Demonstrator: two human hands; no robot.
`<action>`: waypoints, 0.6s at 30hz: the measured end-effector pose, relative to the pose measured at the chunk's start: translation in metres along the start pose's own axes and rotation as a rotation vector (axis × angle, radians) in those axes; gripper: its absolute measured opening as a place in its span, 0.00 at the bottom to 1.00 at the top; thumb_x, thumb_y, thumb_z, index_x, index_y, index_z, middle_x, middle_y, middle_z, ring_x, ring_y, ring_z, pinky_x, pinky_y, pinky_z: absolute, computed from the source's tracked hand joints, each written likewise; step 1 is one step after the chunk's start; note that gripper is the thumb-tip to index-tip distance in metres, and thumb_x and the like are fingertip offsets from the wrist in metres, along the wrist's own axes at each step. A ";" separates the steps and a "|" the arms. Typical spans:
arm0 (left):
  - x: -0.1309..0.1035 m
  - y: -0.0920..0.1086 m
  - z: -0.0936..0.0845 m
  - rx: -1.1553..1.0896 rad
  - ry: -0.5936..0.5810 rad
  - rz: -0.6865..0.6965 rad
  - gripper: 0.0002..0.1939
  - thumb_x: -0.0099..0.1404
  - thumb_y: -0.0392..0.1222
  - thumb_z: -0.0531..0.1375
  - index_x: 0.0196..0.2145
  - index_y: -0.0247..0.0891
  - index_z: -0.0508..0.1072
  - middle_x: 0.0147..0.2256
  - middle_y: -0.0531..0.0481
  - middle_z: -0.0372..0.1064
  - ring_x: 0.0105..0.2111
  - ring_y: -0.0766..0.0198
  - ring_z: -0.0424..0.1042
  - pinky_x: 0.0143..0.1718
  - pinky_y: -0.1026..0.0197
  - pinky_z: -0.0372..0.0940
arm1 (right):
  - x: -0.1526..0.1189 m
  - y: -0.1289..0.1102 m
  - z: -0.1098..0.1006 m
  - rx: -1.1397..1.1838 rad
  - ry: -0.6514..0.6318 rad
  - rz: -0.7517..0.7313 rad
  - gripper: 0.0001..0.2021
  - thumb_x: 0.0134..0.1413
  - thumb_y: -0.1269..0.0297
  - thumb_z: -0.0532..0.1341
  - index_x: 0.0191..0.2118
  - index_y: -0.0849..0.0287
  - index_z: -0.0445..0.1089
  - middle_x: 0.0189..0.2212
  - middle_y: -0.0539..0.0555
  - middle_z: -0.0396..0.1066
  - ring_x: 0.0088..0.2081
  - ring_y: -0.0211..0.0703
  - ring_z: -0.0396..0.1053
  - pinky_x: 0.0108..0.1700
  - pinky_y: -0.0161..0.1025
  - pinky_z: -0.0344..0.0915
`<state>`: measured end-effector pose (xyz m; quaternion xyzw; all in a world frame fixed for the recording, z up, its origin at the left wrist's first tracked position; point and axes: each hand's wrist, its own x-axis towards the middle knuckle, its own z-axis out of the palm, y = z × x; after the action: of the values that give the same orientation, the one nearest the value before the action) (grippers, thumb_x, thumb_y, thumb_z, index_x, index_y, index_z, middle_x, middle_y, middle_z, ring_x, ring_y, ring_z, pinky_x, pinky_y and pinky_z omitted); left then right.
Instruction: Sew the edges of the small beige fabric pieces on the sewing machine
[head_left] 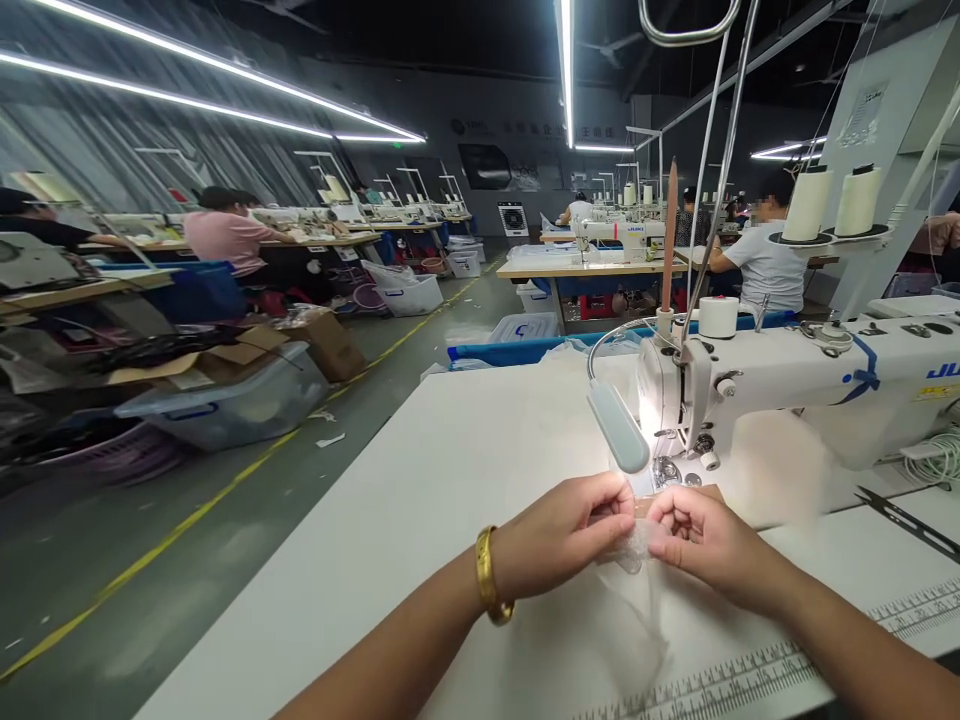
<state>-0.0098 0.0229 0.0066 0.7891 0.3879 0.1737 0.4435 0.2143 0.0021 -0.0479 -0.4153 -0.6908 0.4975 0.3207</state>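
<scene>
Between my two hands, just in front of the needle area of a white sewing machine [780, 370], is a piece of thin, sheer white fabric [637, 545]. My left hand [574, 530], with a gold bangle at the wrist, pinches its left side between thumb and fingers. Fingers curled, my right hand [701, 540] grips the right side. The loose part of the fabric hangs toward the table edge and is hard to make out against the white top. A grey lamp head [619, 428] lights the spot from behind my left hand.
A printed ruler scale [720, 688] runs along the front of the white table [480, 480]. Black thread snips [907, 522] lie at the right. Thread cones [806, 205] stand behind the machine. Several people sit at other machines; plastic bins [232, 400] line the aisle at left.
</scene>
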 end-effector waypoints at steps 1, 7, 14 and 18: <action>-0.001 0.000 0.000 -0.024 -0.005 -0.004 0.12 0.68 0.47 0.56 0.29 0.39 0.66 0.27 0.53 0.67 0.28 0.63 0.66 0.30 0.63 0.60 | -0.001 0.002 0.001 -0.003 0.024 -0.004 0.12 0.58 0.52 0.67 0.37 0.56 0.72 0.34 0.51 0.68 0.36 0.44 0.65 0.38 0.39 0.64; 0.002 -0.004 0.007 -0.136 -0.006 -0.070 0.15 0.65 0.53 0.61 0.36 0.37 0.73 0.26 0.52 0.70 0.28 0.62 0.67 0.29 0.63 0.60 | -0.004 0.004 0.004 -0.042 0.068 -0.009 0.08 0.59 0.57 0.64 0.35 0.55 0.72 0.33 0.50 0.68 0.37 0.45 0.64 0.39 0.40 0.64; 0.003 -0.005 0.008 -0.141 0.123 -0.080 0.14 0.63 0.51 0.62 0.28 0.37 0.74 0.26 0.53 0.66 0.28 0.64 0.64 0.30 0.63 0.59 | -0.009 -0.001 0.005 -0.076 0.100 0.008 0.11 0.58 0.52 0.64 0.36 0.55 0.70 0.34 0.51 0.65 0.40 0.47 0.64 0.41 0.41 0.66; 0.003 -0.007 0.006 -0.142 0.140 -0.089 0.15 0.62 0.52 0.62 0.28 0.38 0.72 0.26 0.54 0.65 0.28 0.64 0.63 0.30 0.63 0.59 | -0.010 -0.004 0.004 -0.084 0.125 0.036 0.11 0.59 0.53 0.63 0.36 0.55 0.70 0.34 0.52 0.64 0.40 0.48 0.64 0.41 0.42 0.66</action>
<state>-0.0071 0.0239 -0.0029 0.7234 0.4393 0.2357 0.4776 0.2143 -0.0095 -0.0453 -0.4710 -0.6822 0.4468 0.3363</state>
